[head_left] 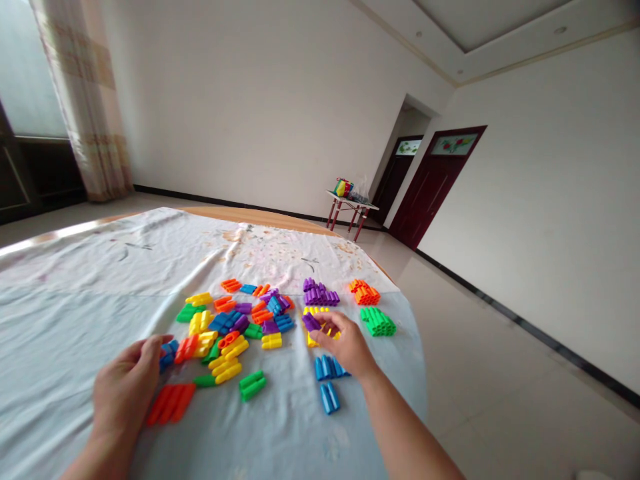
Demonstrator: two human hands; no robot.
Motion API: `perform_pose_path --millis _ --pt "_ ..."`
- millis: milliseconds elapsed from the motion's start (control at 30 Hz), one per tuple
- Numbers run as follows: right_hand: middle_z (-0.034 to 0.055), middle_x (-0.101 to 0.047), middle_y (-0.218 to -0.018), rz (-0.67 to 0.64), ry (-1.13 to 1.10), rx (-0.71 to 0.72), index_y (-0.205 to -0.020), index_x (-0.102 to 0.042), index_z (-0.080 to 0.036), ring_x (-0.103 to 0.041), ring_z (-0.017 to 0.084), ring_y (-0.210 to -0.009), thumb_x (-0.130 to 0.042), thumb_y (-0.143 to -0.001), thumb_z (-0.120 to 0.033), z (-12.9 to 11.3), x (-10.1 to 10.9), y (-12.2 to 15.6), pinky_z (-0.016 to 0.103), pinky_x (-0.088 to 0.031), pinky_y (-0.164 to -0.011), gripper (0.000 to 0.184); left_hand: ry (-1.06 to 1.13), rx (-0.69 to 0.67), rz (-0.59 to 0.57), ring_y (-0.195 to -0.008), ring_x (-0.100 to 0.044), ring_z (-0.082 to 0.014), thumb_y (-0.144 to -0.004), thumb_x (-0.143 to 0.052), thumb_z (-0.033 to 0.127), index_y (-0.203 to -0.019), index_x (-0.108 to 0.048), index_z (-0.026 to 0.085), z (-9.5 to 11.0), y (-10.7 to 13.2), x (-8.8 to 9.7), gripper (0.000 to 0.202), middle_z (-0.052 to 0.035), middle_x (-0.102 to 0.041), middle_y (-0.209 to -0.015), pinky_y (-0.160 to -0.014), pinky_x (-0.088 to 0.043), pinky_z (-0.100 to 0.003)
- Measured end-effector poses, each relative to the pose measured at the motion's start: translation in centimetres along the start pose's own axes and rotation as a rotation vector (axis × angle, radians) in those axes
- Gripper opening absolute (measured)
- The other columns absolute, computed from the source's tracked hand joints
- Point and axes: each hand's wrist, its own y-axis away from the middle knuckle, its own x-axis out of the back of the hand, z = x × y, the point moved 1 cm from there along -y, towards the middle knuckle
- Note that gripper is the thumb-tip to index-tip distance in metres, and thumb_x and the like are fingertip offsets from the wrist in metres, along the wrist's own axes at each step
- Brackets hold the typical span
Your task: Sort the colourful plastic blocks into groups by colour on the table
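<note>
My right hand (pixel 343 340) pinches a purple tube-shaped toy block (pixel 311 323) above a group of yellow blocks (pixel 316 311), which it partly hides. Just below it lie blue tube blocks (pixel 329 398). At the left, my left hand (pixel 127 383) has its thumb and fingers closed at a blue tube block (pixel 169 355), partly hidden by the hand. Beside it are an orange block (pixel 187 348) and a larger orange piece (pixel 171 403) lying nearer to me. A mixed heap of blocks, with yellow ones (pixel 226 369) and blue ones (pixel 226 321), spreads between my hands.
Purple (pixel 321 293), orange (pixel 365 293) and green (pixel 379 322) blocks form separate groups at the right. A lone green block (pixel 253 385) lies in front. A wrinkled cloth (pixel 280 440) covers the round table. Farther off, a small table (pixel 367 205) holds bags.
</note>
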Motion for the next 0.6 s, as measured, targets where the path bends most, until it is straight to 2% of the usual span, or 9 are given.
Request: perform_pose_path --millis 167,267,600 --pt "0.0078 -0.067 -0.094 0.159 0.141 -0.082 -0.102 -0.063 -0.015 -0.06 0.017 -0.074 -0.063 -0.074 -0.035 4.8 2.6 -3.1 0.031 -0.05 -0.071 0.034 -0.005 0.002 -0.015 -0.07 -0.056 -0.019 -0.073 -0.039 0.05 -0.093 -0.068 0.022 -0.2 -0.2 -0.2 0.045 -0.0003 -0.062 -0.069 -0.062 -0.037 -0.027" --pt "0.0077 -0.068 -0.093 0.152 0.329 -0.09 -0.098 -0.065 -0.015 -0.061 0.017 -0.073 -0.063 -0.073 -0.03 6.8 3.2 -4.8 0.031 -0.049 -0.073 0.029 -0.002 0.002 -0.021 -0.07 -0.055 -0.0189 -0.073 -0.039 0.05 -0.093 -0.068 0.022 -0.6 -0.4 -0.4 0.044 -0.0002 -0.062 -0.069 -0.062 -0.037 -0.027" --pt "0.0071 -0.07 -0.088 0.111 0.471 -0.189 -0.09 -0.067 -0.016 -0.065 0.018 -0.083 -0.063 -0.076 -0.028 10.1 1.4 -9.8 0.026 -0.047 -0.075 0.019 0.001 -0.013 -0.017 -0.066 -0.054 -0.0182 -0.073 -0.04 0.05 -0.09 -0.068 0.021 -0.4 -0.3 -0.2 0.044 0.0004 -0.061 -0.064 -0.06 -0.037 -0.026"
